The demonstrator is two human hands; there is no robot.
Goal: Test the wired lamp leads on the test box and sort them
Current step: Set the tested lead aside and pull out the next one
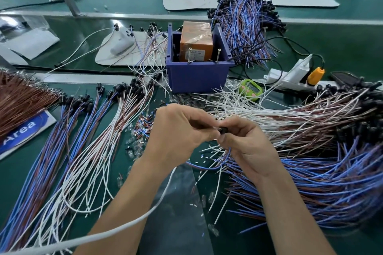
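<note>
The test box (196, 47) stood in a crate (199, 77) on the surface (342, 41). The left pile (83, 141) of leads lay beside the crate, the right pile (310, 141) opposite, the back pile (246, 27) behind. A power strip (290, 77) lay right of the crate, a timer (249, 89) between them.

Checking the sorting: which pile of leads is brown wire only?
The pile at the far left edge, above the blue Area card; every other pile mixes in blue or white wires.
</note>
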